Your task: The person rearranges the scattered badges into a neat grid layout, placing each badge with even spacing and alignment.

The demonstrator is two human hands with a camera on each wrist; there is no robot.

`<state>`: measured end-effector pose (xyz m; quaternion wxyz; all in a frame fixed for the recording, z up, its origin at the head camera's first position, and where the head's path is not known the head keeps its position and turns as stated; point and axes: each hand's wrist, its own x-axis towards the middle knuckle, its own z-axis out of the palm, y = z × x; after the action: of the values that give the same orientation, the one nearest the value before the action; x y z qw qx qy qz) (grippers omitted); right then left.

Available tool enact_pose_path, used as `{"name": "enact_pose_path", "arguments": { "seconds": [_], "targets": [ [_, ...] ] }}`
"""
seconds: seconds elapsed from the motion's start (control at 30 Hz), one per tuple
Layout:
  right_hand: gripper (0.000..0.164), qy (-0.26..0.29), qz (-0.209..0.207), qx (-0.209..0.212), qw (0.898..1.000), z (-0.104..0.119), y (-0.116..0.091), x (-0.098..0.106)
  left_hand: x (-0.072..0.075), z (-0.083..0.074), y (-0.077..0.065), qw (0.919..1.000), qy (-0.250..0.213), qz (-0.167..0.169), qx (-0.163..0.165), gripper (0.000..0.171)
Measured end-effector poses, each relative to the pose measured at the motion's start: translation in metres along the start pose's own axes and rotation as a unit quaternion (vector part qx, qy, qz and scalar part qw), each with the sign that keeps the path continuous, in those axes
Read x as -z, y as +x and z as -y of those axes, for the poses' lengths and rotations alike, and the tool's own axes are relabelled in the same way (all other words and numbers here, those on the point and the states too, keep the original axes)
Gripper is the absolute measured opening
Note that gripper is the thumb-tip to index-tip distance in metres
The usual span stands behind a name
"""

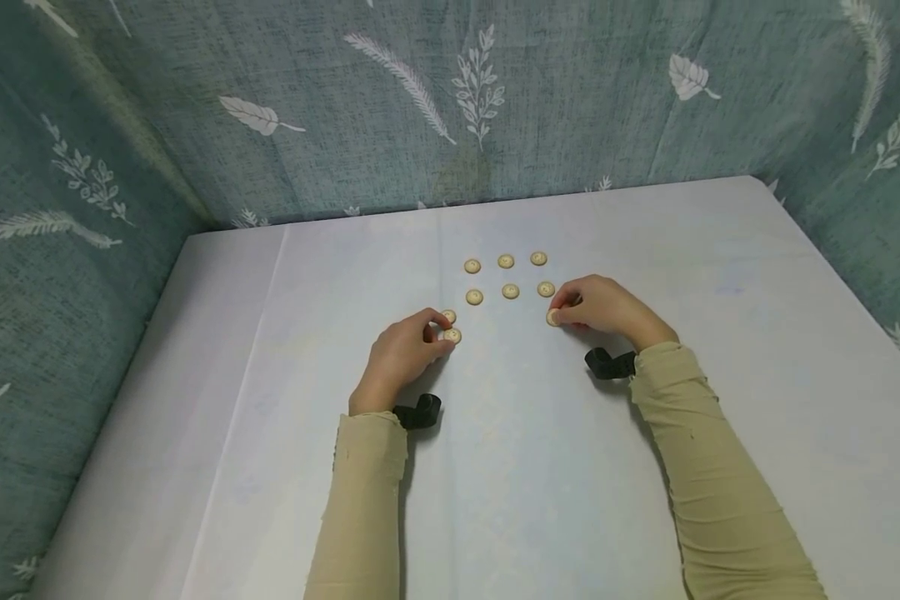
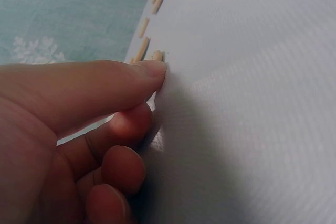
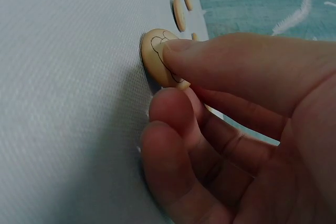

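In the head view, my left hand point(image 1: 403, 354) has its thumb and index finger at the edges of a small round wooden disc point(image 1: 453, 335), pinching it low over the table. Right behind it, beside the index fingertip, lies another wooden disc point(image 1: 449, 316). The thumb of that hand largely hides the discs in the left wrist view. My right hand point(image 1: 603, 308) pinches a wooden disc point(image 1: 552, 317) by its edge, and it stands tilted against the cloth. Dark curved lines mark the face of this disc point(image 3: 153, 59) in the right wrist view.
Several more wooden discs lie in two rows behind the hands, among them a front-row disc point(image 1: 510, 291) and a back-row disc point(image 1: 506, 261). All rest on a white-covered table point(image 1: 525, 467). A green leaf-patterned cloth point(image 1: 330, 108) hangs behind and at both sides.
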<state>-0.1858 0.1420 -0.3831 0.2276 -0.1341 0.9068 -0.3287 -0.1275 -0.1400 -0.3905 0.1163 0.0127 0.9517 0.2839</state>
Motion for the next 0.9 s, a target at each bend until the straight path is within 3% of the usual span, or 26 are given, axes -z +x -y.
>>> {"name": "enact_pose_path", "arguments": {
  "seconds": [0.9],
  "targets": [
    [0.016,-0.001,0.020,0.008,1.000,0.0044,-0.0022,-0.0028,-0.0001,0.0067,0.0001,0.9998,0.009,-0.004,-0.016,0.025]
  ]
}}
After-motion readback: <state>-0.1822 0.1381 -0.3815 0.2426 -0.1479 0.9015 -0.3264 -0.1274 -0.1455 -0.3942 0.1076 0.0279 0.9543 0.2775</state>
